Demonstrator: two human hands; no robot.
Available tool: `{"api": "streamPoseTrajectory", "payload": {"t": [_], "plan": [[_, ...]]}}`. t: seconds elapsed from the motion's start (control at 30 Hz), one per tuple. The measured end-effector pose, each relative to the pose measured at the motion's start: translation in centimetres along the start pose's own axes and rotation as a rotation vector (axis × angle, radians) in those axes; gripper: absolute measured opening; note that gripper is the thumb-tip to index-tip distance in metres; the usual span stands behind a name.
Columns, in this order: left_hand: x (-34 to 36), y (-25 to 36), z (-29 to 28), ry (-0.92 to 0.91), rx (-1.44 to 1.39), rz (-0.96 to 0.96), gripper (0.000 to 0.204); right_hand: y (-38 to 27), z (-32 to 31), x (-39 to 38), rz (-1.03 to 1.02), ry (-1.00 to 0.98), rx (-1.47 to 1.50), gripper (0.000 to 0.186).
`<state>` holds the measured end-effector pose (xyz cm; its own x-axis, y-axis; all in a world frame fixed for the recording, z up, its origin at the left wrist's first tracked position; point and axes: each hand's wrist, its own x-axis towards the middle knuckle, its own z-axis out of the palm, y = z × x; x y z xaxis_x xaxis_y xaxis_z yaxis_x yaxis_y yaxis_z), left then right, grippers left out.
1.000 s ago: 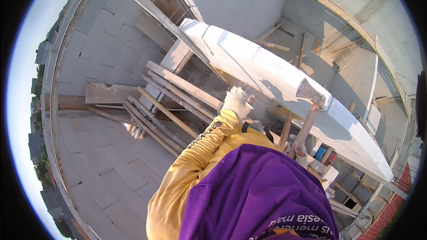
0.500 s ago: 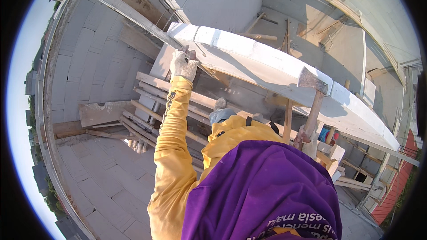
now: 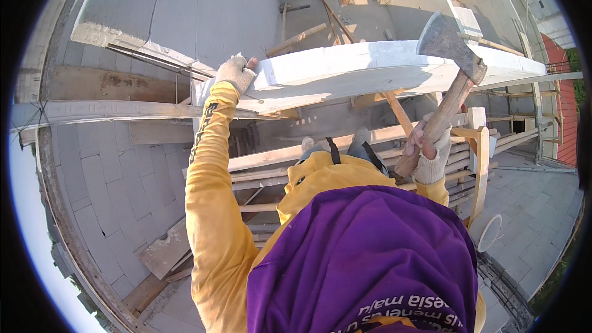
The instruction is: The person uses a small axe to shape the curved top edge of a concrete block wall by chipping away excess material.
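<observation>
My left hand (image 3: pixel 236 75), in a whitish work glove with bare fingertips, is closed over the left end of a low white block wall (image 3: pixel 345 65). Some of its fingers are hidden behind the edge. My right hand (image 3: pixel 430 151), gloved the same way, grips the wooden handle of an axe (image 3: pixel 453 103) low down. The broad, worn axe head is raised at the upper right, apart from the wall in this view. Below my left hand, a thin rod or nail (image 3: pixel 254 97) shows against the wall's face.
Wooden poles and planks (image 3: pixel 265 160) form a staging around my feet (image 3: pixel 359 139). A long pale beam (image 3: pixel 105 110) runs in from the left to the wall. Steel bars (image 3: pixel 154 58) jut out beside a grey wall panel (image 3: pixel 185 9). A white bucket (image 3: pixel 487 233) is at the lower right.
My view has swung, so the wall lies more level. My right hand and the axe are higher, with the blade turned leftward. My left hand has shifted onto the wall's end.
</observation>
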<state>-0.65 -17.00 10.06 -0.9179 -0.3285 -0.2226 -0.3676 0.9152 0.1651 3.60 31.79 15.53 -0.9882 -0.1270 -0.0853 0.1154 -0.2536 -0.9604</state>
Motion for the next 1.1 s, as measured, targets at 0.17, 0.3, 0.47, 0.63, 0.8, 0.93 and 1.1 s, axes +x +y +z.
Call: {"api": "streamPoseTrajectory", "payload": {"t": [0.17, 0.3, 0.47, 0.63, 0.8, 0.93, 1.1], "plan": [[0.9, -0.8, 2.2, 0.091, -0.002, 0.079, 0.067, -0.8, 5.4, -0.9, 0.255, 0.121, -0.256, 0.053], [1.1, -0.7, 2.6, 0.141, 0.026, 0.105, 0.067, 2.8, 7.1, -1.3, 0.331, 0.09, -0.269, 0.049], [1.1, -0.3, 2.0, 0.09, 0.015, 0.065, 0.064, 6.6, 7.9, -0.1, 0.396, 0.025, -0.316, 0.049], [1.2, -0.8, 2.2, 0.114, 0.03, 0.098, 0.059, 7.8, 8.8, 0.6, 0.418, -0.009, -0.327, 0.046], [1.1, -0.9, 2.7, 0.173, 0.036, 0.077, 0.058, 6.9, 8.0, 0.7, 0.381, 0.098, -0.244, 0.044], [1.2, -0.2, 2.4, 0.11, 0.024, 0.024, 0.059, 6.5, 8.8, 1.4, 0.233, 0.261, -0.041, 0.043], [1.1, 0.5, 1.8, 0.068, 0.031, 0.0, 0.058, 6.6, 8.7, 0.4, 0.415, 0.009, -0.322, 0.042]]}}
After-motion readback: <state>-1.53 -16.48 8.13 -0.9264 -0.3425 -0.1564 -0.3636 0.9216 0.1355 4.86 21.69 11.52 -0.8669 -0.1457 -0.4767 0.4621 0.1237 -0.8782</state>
